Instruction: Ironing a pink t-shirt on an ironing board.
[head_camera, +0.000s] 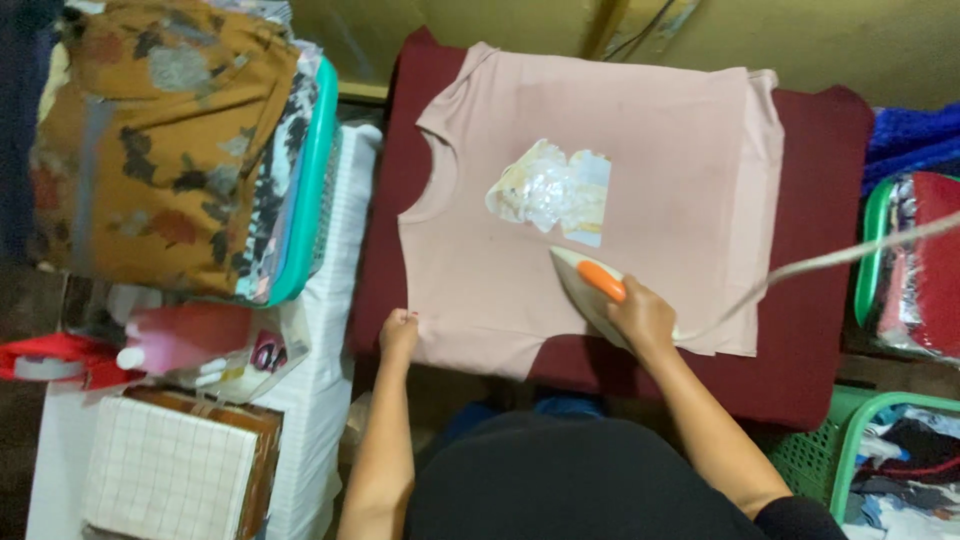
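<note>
Pink T-shirt (650, 160): laid flat on the surface (830, 330), which is covered in dark red cloth; the neck opening is turned to the left of the view and the hem to the right. A glossy printed patch (555, 190) in pale yellow, white and light blue is seen near the middle of the chest.

Iron (592, 288): white body with an orange handle, set on the shirt just below the patch, its pointed tip turned toward the patch. A pale cord (850, 255) is run from it to the right edge of the view.

Right hand (643, 318): closed around the rear of the iron's handle; the grip is wrapped on the handle.

Left hand (399, 331): closed on the near edge of the shirt at its lower left corner; the fabric is pinched in the grip.

Left side: a teal basket (312, 170) is heaped with folded clothes, with a mustard flowered cloth (150, 130) on top. It is carried on a white ribbed stand (330, 330). Below it a pink and red item (185, 335) and a white checked panel (165, 470) are seen.

Right side: a green basket (868, 260) with red and patterned cloth, a blue cloth (910, 140) above it, and a second green basket (835, 450) of dark clothes in the lower corner.
</note>
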